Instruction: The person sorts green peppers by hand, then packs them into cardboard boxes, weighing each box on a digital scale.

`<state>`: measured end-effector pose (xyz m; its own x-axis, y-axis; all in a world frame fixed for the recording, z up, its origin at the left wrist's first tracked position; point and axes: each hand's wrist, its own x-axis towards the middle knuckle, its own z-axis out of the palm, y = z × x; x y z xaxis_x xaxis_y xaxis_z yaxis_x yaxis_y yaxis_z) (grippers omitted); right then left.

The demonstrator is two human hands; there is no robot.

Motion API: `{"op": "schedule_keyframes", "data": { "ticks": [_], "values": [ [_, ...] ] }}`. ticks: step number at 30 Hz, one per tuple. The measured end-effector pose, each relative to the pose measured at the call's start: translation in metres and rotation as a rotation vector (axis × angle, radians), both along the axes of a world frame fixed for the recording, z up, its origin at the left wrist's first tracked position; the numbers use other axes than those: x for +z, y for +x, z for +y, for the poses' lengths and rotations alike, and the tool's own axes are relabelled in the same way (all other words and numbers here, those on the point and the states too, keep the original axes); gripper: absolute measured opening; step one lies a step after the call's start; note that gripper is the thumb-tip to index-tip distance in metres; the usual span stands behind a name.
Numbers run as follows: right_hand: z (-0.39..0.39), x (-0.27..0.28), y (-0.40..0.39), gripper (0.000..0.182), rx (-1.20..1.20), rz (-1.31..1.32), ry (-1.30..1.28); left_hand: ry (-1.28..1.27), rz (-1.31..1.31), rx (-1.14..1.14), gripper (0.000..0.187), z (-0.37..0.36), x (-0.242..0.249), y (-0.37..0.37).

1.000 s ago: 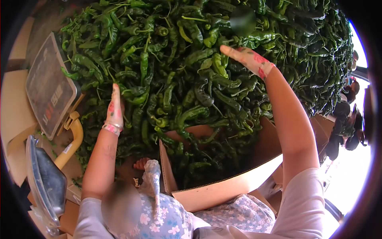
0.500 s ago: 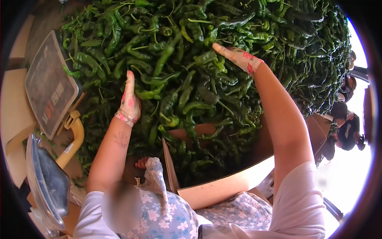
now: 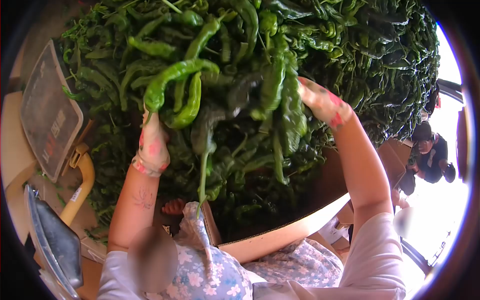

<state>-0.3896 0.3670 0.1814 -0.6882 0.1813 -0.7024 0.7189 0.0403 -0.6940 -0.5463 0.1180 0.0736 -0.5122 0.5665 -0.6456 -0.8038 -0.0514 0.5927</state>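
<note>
A heap of long green peppers (image 3: 165,82) is raised between my two hands, closer to the camera than the pile. My left hand (image 3: 152,142), in a white glove with pink flowers, presses against the heap's left side; peppers cover its fingers. On the opposite side my right hand (image 3: 322,102), gloved alike, holds the heap with its fingers mostly hidden behind hanging peppers. Below them stands an open cardboard box (image 3: 285,242), with peppers inside in shadow. Its front edge is by the floral apron (image 3: 217,272).
A great pile of green peppers (image 3: 380,65) spreads across the back and right. At the left are a flat grey panel (image 3: 52,112), a yellow curved pipe (image 3: 82,187) and a dark tray-like object (image 3: 57,232). Other people (image 3: 432,157) are at the far right.
Both hands, apart at the pile's surface before, now have a heap of peppers lifted between them. They have come nearer to the body, and the peppers look larger.
</note>
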Motion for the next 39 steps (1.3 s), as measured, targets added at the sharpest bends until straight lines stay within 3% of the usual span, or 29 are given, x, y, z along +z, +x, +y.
{"op": "schedule_keyframes", "data": {
  "ticks": [1, 3, 5, 7, 8, 10, 13, 17, 19, 21, 22, 23, 24, 25, 26, 27, 28, 29, 31, 32, 34, 35, 37, 39],
  "values": [
    [0.012, -0.022, 0.036, 0.082, -0.144, 0.050, -0.028, 0.006, -0.016, 0.006, 0.054, -0.003, 0.008, 0.004],
    [-0.006, 0.007, 0.031, 0.082, -0.165, 0.053, -0.410, 0.218, 0.007, -0.202, 0.056, -0.006, 0.019, 0.009],
    [-0.032, 0.024, 0.031, 0.076, -0.118, 0.233, -0.248, 0.414, 0.179, -0.403, 0.051, -0.007, 0.022, 0.011],
    [-0.036, 0.016, 0.062, 0.079, -0.019, 0.278, -0.031, 0.414, 0.200, -0.619, 0.051, -0.004, 0.038, 0.016],
    [-0.033, 0.027, 0.074, 0.082, 0.217, 0.210, 0.293, 0.428, 0.272, -0.710, 0.053, -0.003, 0.044, 0.023],
    [-0.043, 0.042, 0.087, 0.078, 0.181, 0.157, 0.259, 0.468, 0.427, -0.880, 0.058, 0.000, 0.056, 0.036],
    [-0.054, 0.062, 0.107, 0.067, 0.066, -0.065, 0.178, 0.459, 0.316, -0.890, 0.062, -0.001, 0.071, 0.058],
    [-0.055, 0.052, 0.118, 0.044, 0.235, -0.005, 0.407, 0.299, 0.631, -1.135, 0.067, 0.018, 0.052, 0.054],
    [-0.056, 0.057, 0.091, 0.043, 0.251, -0.136, 0.335, 0.403, 0.411, -0.811, 0.066, 0.050, 0.049, 0.050],
    [-0.057, 0.040, 0.073, 0.043, 0.149, -0.231, 0.316, 0.380, 0.225, -1.011, 0.067, 0.069, 0.038, 0.033],
    [-0.065, 0.046, 0.057, 0.042, 0.081, -0.381, 0.367, 0.386, 0.229, -1.004, 0.067, 0.072, 0.034, 0.031],
    [-0.067, 0.046, 0.056, 0.047, 0.224, -0.450, 0.529, 0.434, 0.213, -1.053, 0.066, 0.077, 0.029, 0.031],
    [-0.071, 0.040, 0.077, 0.050, 0.240, -0.311, 0.542, 0.482, 0.188, -1.108, 0.065, 0.080, 0.026, 0.035],
    [-0.075, 0.036, 0.102, 0.052, 0.257, -0.172, 0.548, 0.419, 0.282, -1.151, 0.068, 0.076, 0.026, 0.044],
    [-0.074, 0.063, 0.103, 0.064, 0.304, -0.364, 0.323, 0.390, 0.452, -1.237, 0.070, 0.072, 0.040, 0.051],
    [-0.067, 0.082, 0.111, 0.070, 0.414, -0.485, 0.287, 0.442, 0.578, -1.282, 0.074, 0.071, 0.055, 0.060],
    [-0.058, 0.098, 0.120, 0.068, 0.295, -0.361, 0.187, 0.494, 0.706, -1.315, 0.078, 0.070, 0.070, 0.069],
    [-0.034, 0.110, 0.126, 0.052, 0.205, -0.637, 0.210, 0.556, 0.836, -1.345, 0.081, 0.072, 0.069, 0.083],
    [0.019, 0.084, 0.186, 0.029, -0.366, -0.221, 0.169, 0.557, 0.925, -1.385, 0.079, 0.068, 0.068, 0.099],
    [0.020, 0.086, 0.180, 0.033, -0.205, -0.494, 0.484, 0.555, 0.930, -1.373, 0.076, 0.067, 0.074, 0.103],
    [0.040, 0.037, 0.206, 0.036, 0.117, -0.695, 0.603, 0.533, 0.942, -1.338, 0.075, 0.060, 0.080, 0.117],
    [0.044, 0.023, 0.207, 0.036, 0.109, -0.684, 0.604, 0.519, 0.945, -1.296, 0.074, 0.057, 0.082, 0.125],
    [0.044, 0.001, 0.202, 0.036, 0.471, -0.780, 0.824, 0.500, 1.020, -1.324, 0.072, 0.052, 0.087, 0.139],
    [0.027, 0.027, 0.201, 0.032, 0.426, -0.717, 0.829, 0.476, 1.135, -1.472, 0.071, 0.051, 0.090, 0.155]
  ]
}}
